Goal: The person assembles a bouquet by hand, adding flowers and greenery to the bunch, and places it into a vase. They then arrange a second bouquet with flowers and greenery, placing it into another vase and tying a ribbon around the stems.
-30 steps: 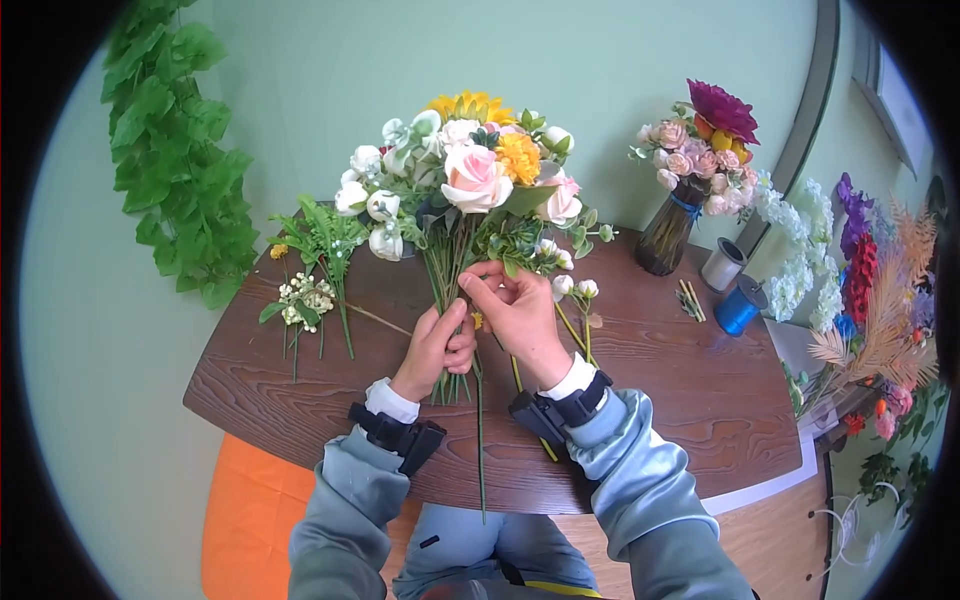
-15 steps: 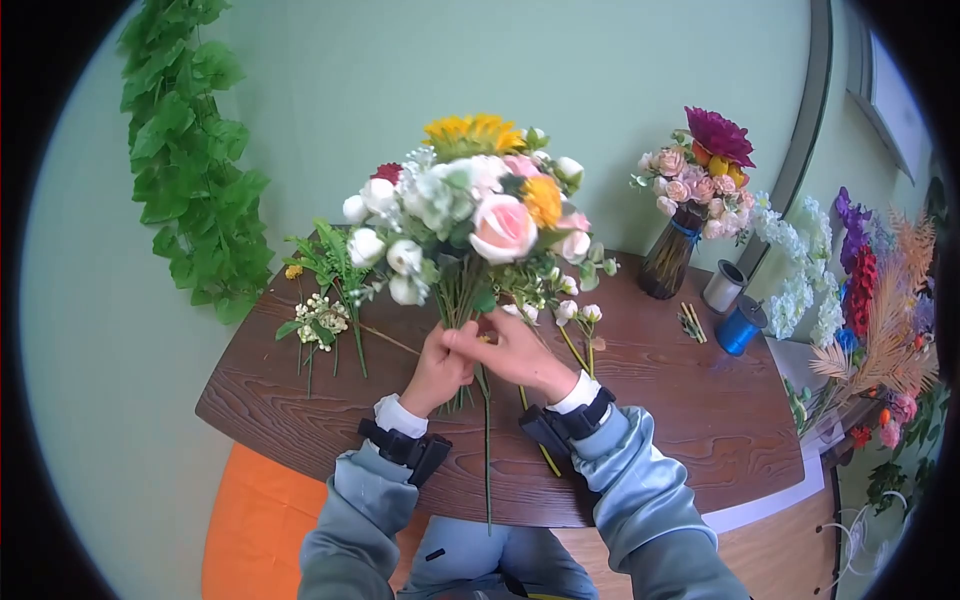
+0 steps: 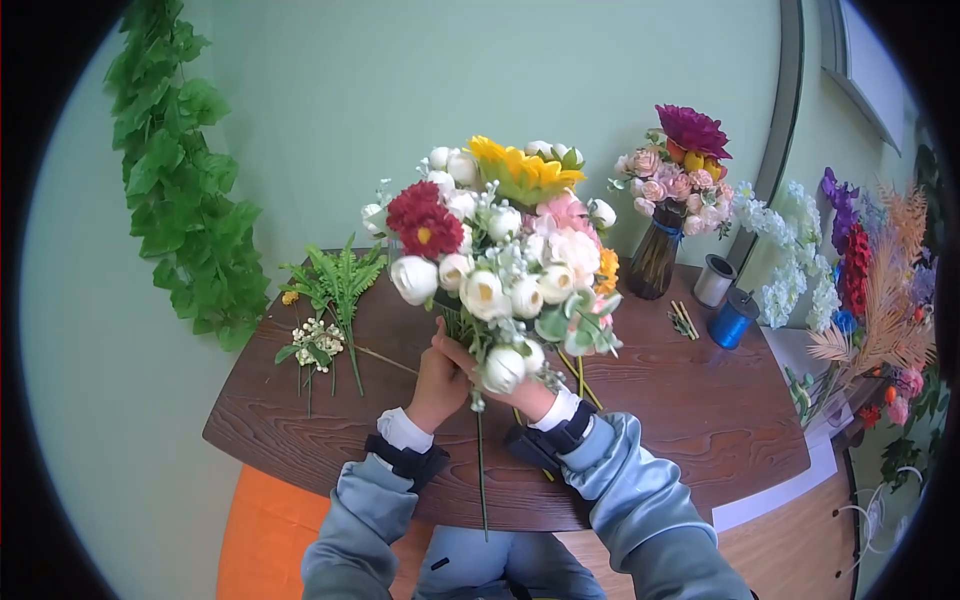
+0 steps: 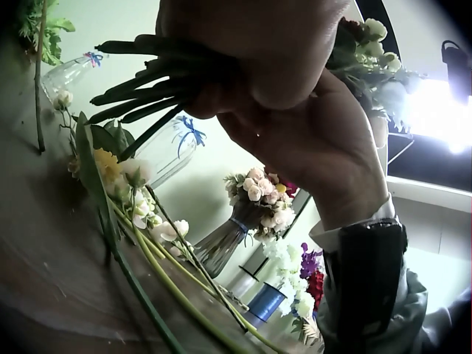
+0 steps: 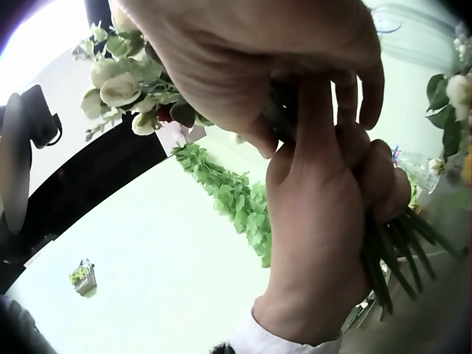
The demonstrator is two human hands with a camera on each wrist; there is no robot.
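Observation:
A full bouquet [image 3: 482, 297] of artificial flowers stands tilted toward me in the head view, with white blooms, a dark red flower [image 3: 424, 220] and a yellow sunflower [image 3: 528, 170]. My left hand [image 3: 438, 388] grips its green stems, whose cut ends [image 4: 140, 96] poke out below the fist in the left wrist view. Just above it, my right hand [image 5: 273, 51] curls round the stems close under the blooms, its fingertips beside the left hand's knuckles. Blooms hide much of the right hand in the head view.
Fern sprigs [image 3: 343, 280] and white berries [image 3: 318, 345] lie on the table's left side. Loose yellow-green stems [image 4: 158, 262] lie near the middle. At the right stand a vase bouquet [image 3: 672, 185], a silver spool [image 3: 714, 281] and a blue spool [image 3: 738, 319].
The bouquet has turned and tipped toward me, bringing the dark red flower and white blooms to the front while the sunflower and pink rose shifted right. Both hands have closed together on the stems.

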